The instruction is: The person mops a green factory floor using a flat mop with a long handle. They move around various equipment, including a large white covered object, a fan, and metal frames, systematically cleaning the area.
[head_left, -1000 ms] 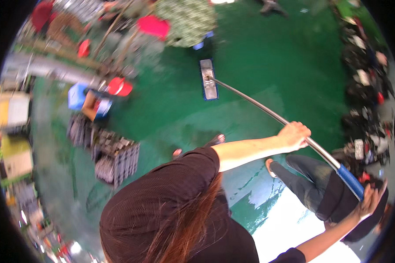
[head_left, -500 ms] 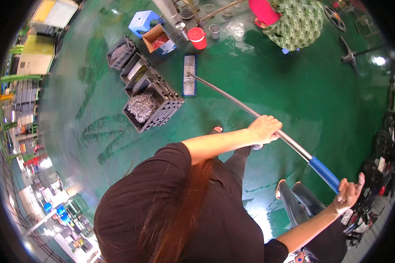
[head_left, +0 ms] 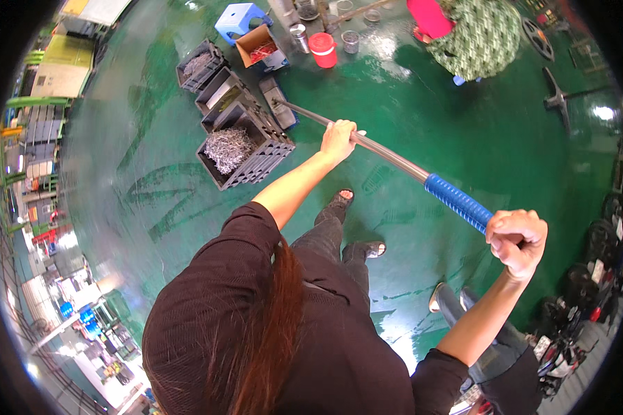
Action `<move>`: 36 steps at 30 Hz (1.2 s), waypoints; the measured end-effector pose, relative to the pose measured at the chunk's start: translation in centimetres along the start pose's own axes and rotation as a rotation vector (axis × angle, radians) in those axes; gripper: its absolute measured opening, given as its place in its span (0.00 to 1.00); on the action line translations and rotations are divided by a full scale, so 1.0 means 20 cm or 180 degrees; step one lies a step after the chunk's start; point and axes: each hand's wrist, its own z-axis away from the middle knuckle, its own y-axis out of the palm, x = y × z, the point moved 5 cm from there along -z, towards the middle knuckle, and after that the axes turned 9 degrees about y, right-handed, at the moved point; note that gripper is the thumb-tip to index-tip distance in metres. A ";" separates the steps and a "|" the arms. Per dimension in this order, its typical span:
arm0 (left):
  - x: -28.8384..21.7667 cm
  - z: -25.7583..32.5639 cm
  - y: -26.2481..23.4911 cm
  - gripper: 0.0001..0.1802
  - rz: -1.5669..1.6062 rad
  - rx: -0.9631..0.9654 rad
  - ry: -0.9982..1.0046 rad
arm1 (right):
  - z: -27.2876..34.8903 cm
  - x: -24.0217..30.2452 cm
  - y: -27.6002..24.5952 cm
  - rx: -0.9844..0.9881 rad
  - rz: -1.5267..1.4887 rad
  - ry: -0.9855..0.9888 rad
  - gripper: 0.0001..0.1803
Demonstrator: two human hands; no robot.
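Observation:
A flat mop (head_left: 389,156) with a metal pole slants across the floor in front of me. Partway down the bare pole, my left hand (head_left: 340,140) is wrapped round it. My right hand (head_left: 517,238) is closed at the top end of the blue grip (head_left: 460,202). The grey mop head (head_left: 277,102) lies on the green floor, right beside the dark crates, and its far edge comes close to them. Its blue fringe shows only in part. The nearest crate (head_left: 266,162) holds a heap of silvery metal shavings (head_left: 229,149).
Behind the near crate stand two more crates (head_left: 202,66), a cardboard box (head_left: 262,48), a blue stool (head_left: 241,21) and a red bucket (head_left: 322,50). A person in a patterned green garment (head_left: 481,41) is at the far right. Another person's legs (head_left: 451,304) stand near my right arm.
The mop head has moved left and turned, from bare floor to beside the crates. Both hands have shifted left with the pole, and my right hand has closed more. My feet show more fully.

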 end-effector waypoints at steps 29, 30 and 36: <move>-3.42 0.81 2.04 0.12 0.1094 0.2687 0.3029 | 2.38 0.49 -0.15 -0.2803 0.3125 0.1249 0.23; -3.45 0.81 2.07 0.14 0.0912 0.2744 0.3130 | 2.40 0.42 -0.17 -0.2812 0.2987 0.1017 0.24; -3.45 0.99 1.84 0.17 0.1391 0.2141 0.3588 | 2.83 0.62 0.01 -0.4236 0.2730 0.0571 0.07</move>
